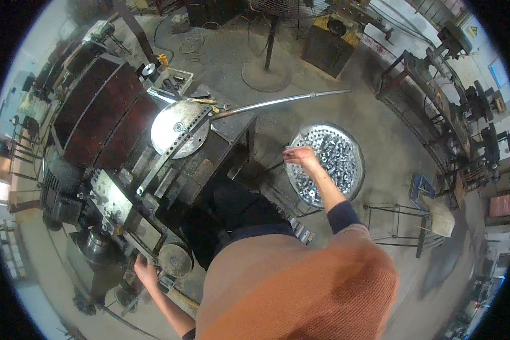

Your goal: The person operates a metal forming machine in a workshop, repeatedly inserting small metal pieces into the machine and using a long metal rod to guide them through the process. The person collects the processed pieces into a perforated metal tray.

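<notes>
My right hand (301, 159) is over the left rim of a round metal tray (358, 170) heaped with small shiny metal parts (335, 161). Its fingers point left and close toward the thumb; whatever small thing may be between them is too small to name. Low on the left, my left hand (146, 272) is at the near end of a dark metal machine (178, 187), beside a round grey disc (175, 260). Its fingers curl at the machine's edge, and what they grip is hidden. On the machine lie a large shiny disc (165, 129) and a perforated bar (178, 144) slanting across it.
A long metal lever (272, 103) reaches right from the machine, above the tray. Wrenches (218, 106) lie behind the disc. At right are a low metal frame (396, 221) and a bench (419, 102) with machines. A fan stand (269, 54) is on the floor ahead.
</notes>
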Demonstrator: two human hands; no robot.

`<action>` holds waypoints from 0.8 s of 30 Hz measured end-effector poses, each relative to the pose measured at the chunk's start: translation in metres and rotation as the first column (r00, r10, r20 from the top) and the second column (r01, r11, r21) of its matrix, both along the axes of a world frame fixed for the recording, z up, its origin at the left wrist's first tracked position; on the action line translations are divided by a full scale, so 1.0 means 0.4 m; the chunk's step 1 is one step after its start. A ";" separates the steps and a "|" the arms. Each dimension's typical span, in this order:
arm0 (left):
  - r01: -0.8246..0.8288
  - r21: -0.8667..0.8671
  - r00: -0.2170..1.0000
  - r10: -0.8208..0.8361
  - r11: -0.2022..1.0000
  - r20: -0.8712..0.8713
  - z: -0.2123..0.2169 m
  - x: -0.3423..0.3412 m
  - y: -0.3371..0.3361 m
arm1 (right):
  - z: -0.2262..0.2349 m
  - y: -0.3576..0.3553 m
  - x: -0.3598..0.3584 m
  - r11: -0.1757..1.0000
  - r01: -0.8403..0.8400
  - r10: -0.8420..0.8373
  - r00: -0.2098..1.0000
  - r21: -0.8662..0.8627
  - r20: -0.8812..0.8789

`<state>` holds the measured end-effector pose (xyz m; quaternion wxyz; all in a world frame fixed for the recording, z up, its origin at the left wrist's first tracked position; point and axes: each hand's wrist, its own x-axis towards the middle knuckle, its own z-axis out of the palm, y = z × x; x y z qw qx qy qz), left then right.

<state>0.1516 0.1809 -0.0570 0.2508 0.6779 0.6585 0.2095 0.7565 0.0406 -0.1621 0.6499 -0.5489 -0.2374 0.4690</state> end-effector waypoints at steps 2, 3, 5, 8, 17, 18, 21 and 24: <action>0.050 0.082 0.999 -0.052 0.995 0.012 -0.025 -0.027 0.006 | 0.111 0.072 -0.091 0.983 -0.123 0.113 0.991 0.140 0.074; 0.077 0.117 0.996 -0.083 0.990 0.044 -0.027 -0.038 -0.001 | 0.148 0.121 -0.132 0.971 -0.226 0.209 0.959 0.073 0.190; -0.004 -0.146 0.991 0.024 0.989 0.131 0.044 -0.005 -0.018 | 0.229 0.218 -0.243 0.877 -0.434 0.288 0.819 0.208 0.497; 0.051 -0.162 0.983 -0.021 0.985 0.181 0.089 -0.030 -0.044 | 0.292 0.335 -0.431 0.793 -0.603 0.429 0.651 0.083 0.626; -0.573 0.205 0.733 0.608 0.793 -0.305 0.394 -0.347 -0.407 | 0.635 0.557 -0.897 0.194 -0.977 0.203 0.125 0.086 0.971; -0.600 0.226 0.671 0.637 0.767 -0.379 0.388 -0.370 -0.458 | 0.655 0.583 -0.953 0.171 -0.982 0.102 0.100 0.081 0.990; -0.711 0.127 0.592 0.686 0.692 -0.424 0.356 -0.403 -0.606 | 0.656 0.685 -1.090 0.123 -0.989 -0.203 -0.108 -0.084 0.973; -0.702 -0.206 0.709 0.695 0.682 -0.116 0.280 -0.380 -0.669 | 0.611 0.750 -1.209 0.352 -0.821 -0.183 -0.531 -0.449 0.827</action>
